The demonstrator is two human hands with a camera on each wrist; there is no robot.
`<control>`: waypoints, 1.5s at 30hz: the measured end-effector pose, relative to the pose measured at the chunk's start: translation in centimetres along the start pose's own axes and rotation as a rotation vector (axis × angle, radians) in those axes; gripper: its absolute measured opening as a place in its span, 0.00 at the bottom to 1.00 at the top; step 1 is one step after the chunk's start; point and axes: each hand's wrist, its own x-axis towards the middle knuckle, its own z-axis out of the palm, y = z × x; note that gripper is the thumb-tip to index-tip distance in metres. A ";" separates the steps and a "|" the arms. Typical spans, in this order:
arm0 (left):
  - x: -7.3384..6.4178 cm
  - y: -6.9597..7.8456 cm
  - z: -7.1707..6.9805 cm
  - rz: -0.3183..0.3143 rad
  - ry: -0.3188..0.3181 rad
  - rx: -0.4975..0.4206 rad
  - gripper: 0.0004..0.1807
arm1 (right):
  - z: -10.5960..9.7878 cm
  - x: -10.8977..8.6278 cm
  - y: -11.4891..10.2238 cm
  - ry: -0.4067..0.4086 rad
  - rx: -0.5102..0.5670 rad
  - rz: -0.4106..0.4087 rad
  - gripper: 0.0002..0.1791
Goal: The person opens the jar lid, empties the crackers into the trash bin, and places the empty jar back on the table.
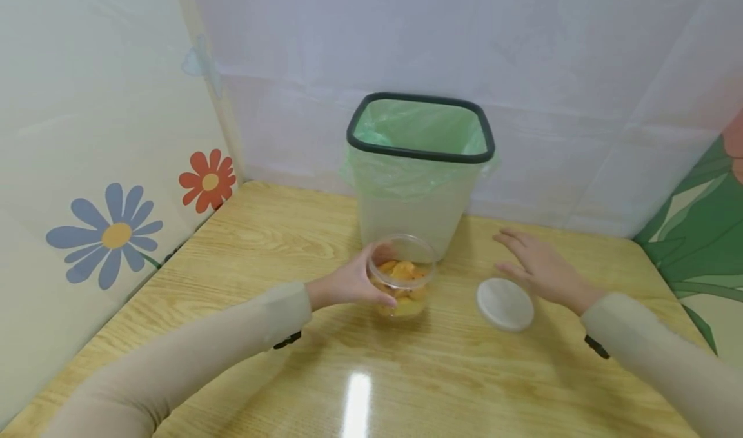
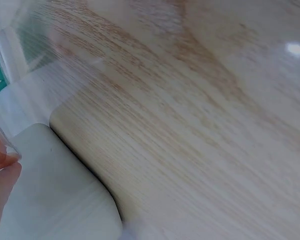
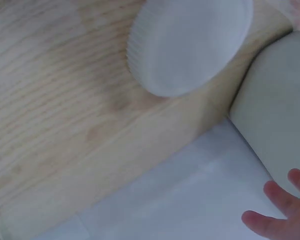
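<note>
A clear plastic jar (image 1: 405,288) with orange-yellow pieces inside stands in front of the bin, its top uncovered. In the head view my left hand (image 1: 350,284) grips the jar from the left, thumb on the near side and fingers around the back. What the pieces are, I cannot tell. A round white lid (image 1: 505,304) is right of the jar, also large in the right wrist view as a ribbed-edge lid (image 3: 190,45). My right hand (image 1: 540,267) hovers just beyond the lid, fingers extended and holding nothing; several spread fingertips show in the right wrist view.
A pale bin (image 1: 406,215) with a dark rim and a green bag liner stands at the back of the wooden table (image 1: 278,231). White cloth (image 1: 278,122) hangs behind it. Printed flower panels flank the table at left and right.
</note>
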 end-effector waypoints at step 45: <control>-2.7 2.3 -2.5 0.082 0.024 -0.069 0.57 | -7.2 5.7 -3.0 0.213 0.283 0.183 0.33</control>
